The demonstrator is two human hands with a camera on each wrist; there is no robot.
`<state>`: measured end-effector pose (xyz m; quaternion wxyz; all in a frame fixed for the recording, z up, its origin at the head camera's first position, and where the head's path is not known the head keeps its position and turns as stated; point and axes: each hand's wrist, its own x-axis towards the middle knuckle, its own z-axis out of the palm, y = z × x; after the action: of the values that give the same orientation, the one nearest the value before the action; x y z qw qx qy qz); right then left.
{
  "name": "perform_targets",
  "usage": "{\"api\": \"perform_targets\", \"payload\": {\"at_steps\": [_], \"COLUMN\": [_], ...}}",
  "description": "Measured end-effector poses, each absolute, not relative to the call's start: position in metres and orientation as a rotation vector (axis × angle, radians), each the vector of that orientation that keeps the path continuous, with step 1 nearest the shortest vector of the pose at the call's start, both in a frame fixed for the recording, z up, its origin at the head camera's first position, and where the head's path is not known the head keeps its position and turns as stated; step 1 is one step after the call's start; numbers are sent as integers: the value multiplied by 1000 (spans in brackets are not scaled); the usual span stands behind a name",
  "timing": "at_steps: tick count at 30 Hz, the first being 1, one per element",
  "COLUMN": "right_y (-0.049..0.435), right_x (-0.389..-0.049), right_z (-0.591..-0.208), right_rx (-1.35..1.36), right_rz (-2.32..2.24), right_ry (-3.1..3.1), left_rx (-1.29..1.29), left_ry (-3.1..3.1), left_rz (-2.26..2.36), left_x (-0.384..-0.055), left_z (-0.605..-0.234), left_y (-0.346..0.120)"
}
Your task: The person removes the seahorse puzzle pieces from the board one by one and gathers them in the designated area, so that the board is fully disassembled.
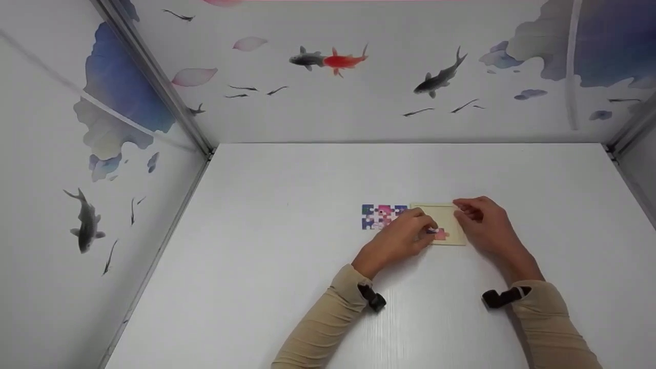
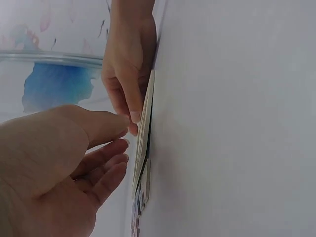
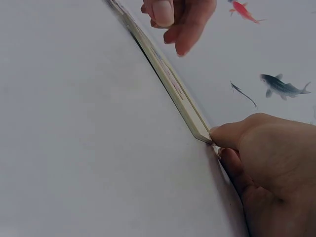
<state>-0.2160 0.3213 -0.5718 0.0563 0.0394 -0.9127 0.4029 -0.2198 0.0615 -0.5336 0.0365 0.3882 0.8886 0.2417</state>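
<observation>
Both hands meet mid-bench: left hand [image 1: 405, 233] pinches a small puzzle piece [image 1: 439, 233] over the thin, stiff, light tray [image 1: 442, 215], right hand [image 1: 484, 220] gripping its far edge.

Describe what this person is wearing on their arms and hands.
Both arms are covered by long beige sleeves, the left sleeve and the right sleeve ending at the wrists. A small black device is strapped at each wrist, the left one and the right one. The left hand and right hand are bare, without gloves; no rings are visible.
</observation>
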Motion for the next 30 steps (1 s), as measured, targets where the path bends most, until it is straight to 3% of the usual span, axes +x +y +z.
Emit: {"api": "perform_targets", "payload": {"at_steps": [5, 30], "right_y": [322, 322], "right_x": [-216, -217], "right_z": [-572, -574], "right_rx": [129, 119], "right_rz": [1223, 1213], "right_ry": [-2762, -2756], "left_rx": [1097, 1115], "left_ry": [2707, 2703], "left_rz": [766, 720], "left_x": [-223, -216], "left_z": [-538, -543], "left_y": [73, 79]}}
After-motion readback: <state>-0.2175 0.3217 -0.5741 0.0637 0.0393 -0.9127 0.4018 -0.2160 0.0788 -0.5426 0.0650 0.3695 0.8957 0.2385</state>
